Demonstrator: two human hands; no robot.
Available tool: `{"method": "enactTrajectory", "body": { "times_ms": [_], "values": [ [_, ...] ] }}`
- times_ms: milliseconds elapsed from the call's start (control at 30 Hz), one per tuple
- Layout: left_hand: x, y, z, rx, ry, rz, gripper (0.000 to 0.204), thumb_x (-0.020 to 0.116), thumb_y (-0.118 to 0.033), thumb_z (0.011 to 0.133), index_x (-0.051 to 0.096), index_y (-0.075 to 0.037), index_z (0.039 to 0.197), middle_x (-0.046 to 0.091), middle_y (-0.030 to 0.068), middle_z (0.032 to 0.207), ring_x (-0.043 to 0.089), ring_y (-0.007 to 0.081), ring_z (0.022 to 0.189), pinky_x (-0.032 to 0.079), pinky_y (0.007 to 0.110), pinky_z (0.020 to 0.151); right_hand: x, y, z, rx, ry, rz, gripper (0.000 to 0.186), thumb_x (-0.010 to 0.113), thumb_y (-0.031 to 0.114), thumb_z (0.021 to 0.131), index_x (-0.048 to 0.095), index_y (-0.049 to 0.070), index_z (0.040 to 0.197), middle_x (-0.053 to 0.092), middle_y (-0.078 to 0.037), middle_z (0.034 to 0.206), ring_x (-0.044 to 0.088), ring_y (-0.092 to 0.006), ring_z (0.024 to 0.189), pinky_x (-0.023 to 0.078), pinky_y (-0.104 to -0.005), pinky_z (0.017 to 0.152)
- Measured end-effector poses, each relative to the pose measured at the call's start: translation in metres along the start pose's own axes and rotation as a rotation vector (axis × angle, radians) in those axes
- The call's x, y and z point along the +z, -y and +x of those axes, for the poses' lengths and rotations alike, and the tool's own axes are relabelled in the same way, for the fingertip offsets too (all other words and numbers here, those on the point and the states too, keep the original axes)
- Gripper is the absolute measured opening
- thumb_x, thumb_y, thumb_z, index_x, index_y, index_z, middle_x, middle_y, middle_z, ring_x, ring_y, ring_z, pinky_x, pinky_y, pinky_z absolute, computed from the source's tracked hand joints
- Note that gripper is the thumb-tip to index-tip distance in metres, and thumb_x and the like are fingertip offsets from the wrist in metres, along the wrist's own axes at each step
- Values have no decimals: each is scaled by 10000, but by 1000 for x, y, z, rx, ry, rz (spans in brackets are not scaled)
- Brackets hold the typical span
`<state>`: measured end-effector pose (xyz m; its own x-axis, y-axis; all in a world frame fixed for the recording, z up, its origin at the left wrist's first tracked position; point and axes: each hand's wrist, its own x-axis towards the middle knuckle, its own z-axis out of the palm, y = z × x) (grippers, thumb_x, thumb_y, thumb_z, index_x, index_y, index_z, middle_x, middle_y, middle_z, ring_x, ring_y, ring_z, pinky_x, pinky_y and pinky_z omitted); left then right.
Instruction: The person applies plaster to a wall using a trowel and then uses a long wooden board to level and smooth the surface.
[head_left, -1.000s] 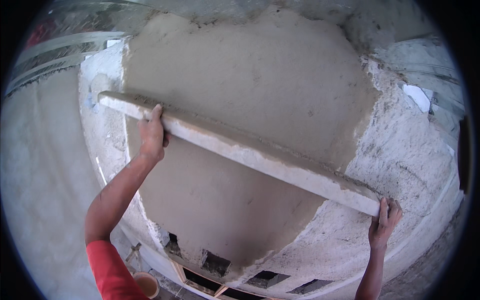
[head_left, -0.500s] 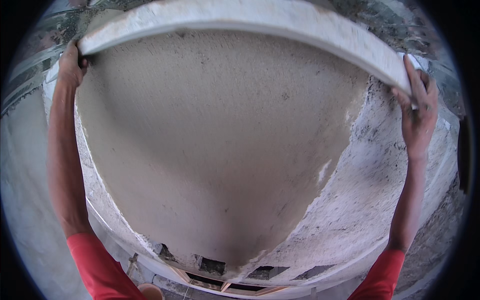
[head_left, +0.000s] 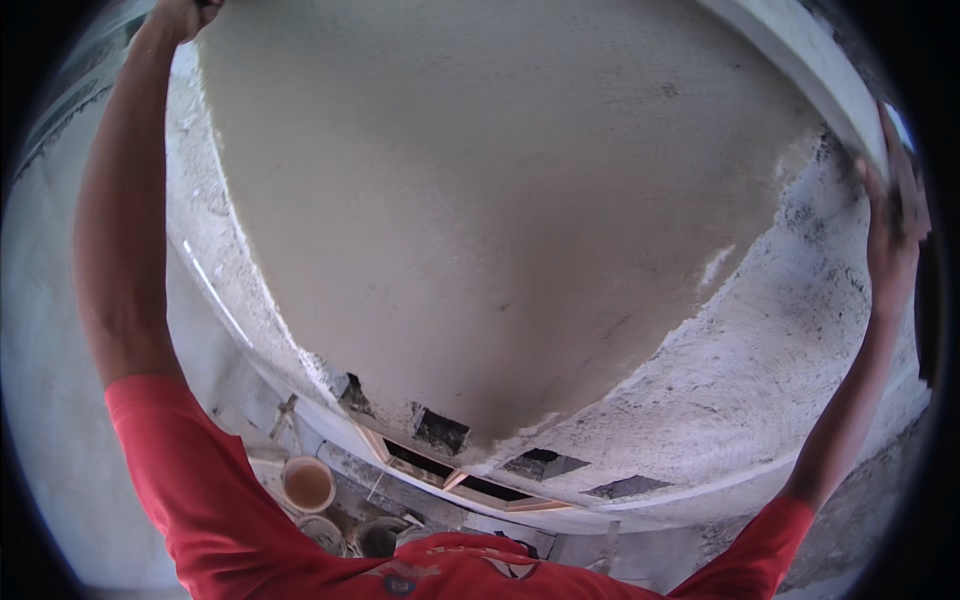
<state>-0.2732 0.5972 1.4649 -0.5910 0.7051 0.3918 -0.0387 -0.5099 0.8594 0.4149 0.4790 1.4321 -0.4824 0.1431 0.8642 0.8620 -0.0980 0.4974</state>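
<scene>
A long, whitish plasterer's straightedge [head_left: 800, 60] spans the upper part of a wall, curved by the lens, its middle and left part beyond the top of the picture. My right hand [head_left: 895, 215] grips its right end, thumb below and fingers along the outer side. At the upper left, my left hand [head_left: 185, 15] is cut by the picture's edge with its fingers curled; the end it held a moment earlier is out of sight. Smooth, damp grey-brown plaster [head_left: 450, 200] covers most of the wall under the straightedge, narrowing downward.
Rough, pale wall [head_left: 730, 350] borders the plaster on the right. Dark holes [head_left: 440, 430] run along the wall's lower part, above a wooden frame [head_left: 455, 480]. Down on the floor stand a bucket of brownish liquid [head_left: 308, 484] and other round containers [head_left: 378, 537].
Both hands and the straightedge have gone higher in the picture, the left hand partly out of it. The view has tilted lower, bringing the buckets and my red shirt in.
</scene>
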Motion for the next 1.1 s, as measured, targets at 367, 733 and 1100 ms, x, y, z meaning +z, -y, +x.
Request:
{"method": "enactTrajectory", "body": {
  "times_ms": [367,733,1100],
  "values": [
    [-1,110,-147,-15,-103,-20,416,541,-462,942,499,-51,892,460,44,598,476,165,424,367,328,356,-22,58,-183,77,34,199,469,609,39,895,548,87,1357,493,-211,1193,491,-376,1091,403,-457,932],
    [34,147,-193,232,-235,-57,496,519,-406,987,353,58,1042,514,105,707,529,157,522,450,300,413,-21,58,-218,31,-107,126,509,687,433,873,608,63,1214,579,-219,1033,553,-414,934,435,-519,767],
    [21,21,-60,340,-293,-132,406,552,-344,944,607,56,900,595,136,713,548,192,478,416,330,356,-7,72,-84,159,-120,82,472,637,110,888,572,90,1354,535,-196,1162,534,-324,1047,436,-415,875]
  ]
}}
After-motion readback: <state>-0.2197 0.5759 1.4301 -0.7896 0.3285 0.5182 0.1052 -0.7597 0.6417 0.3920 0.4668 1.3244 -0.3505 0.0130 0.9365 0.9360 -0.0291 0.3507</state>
